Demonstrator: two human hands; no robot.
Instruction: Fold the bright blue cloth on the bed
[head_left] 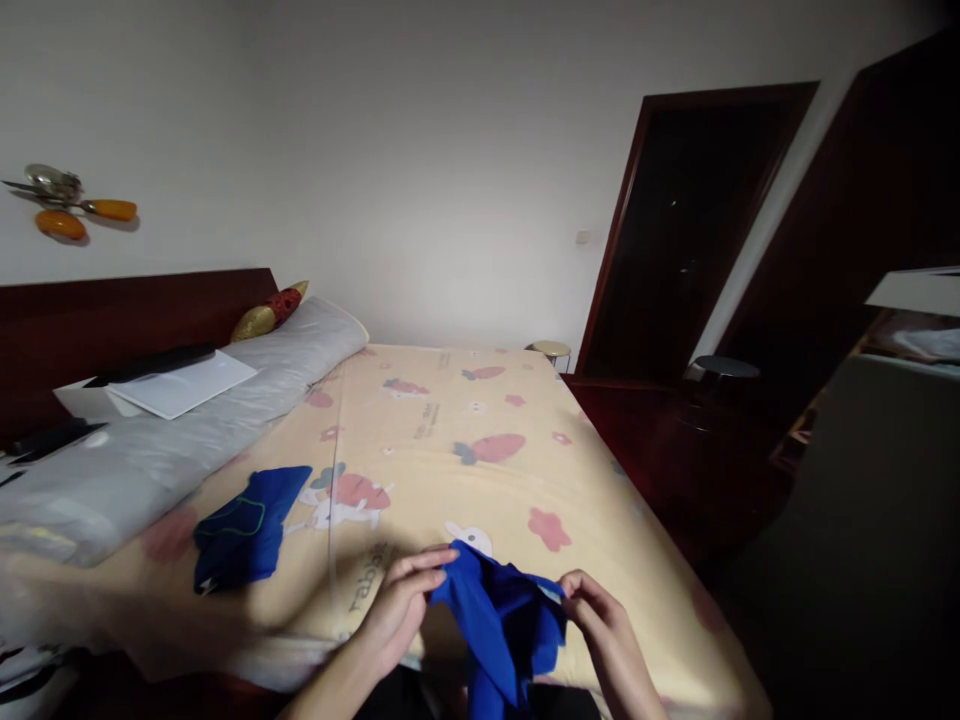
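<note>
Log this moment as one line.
left hand: pinches blue cloth | right hand: pinches same cloth | folded blue garment: on bed, left of hands

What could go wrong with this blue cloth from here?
The blue cloth hangs bunched between the left grip and the right grip, so it might twist or crease. Both hold it only by fingertips, so an edge could slip free. Its lower end runs out of the picture, so a snag there could go unseen.

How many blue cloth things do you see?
2: a bunched blue cloth held between the left hand and right hand, and a folded blue cloth lying on the bed. Folds could hide more.
</note>
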